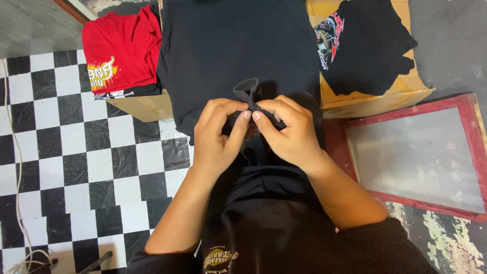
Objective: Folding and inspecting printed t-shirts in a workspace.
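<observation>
You are pinching a small dark strip of cloth (pixel 247 91) between both hands: your left hand (pixel 215 134) and right hand (pixel 286 132) meet fingertip to fingertip, pressed on it, just above the black shirt (pixel 238 45) spread on the cardboard box (pixel 142 106). You seem mid-way through handling this strip; next, keep both pinches firm.

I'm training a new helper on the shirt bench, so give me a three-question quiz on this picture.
1. True or false: both hands pinch the same small dark fabric strip.
2. What colour is the folded shirt at upper left?
3. The red-framed screen lies: A) on the cardboard box, B) on the floor beside the right hand, C) under the left hand.

Key: 1 true; 2 red; 3 B.
</observation>
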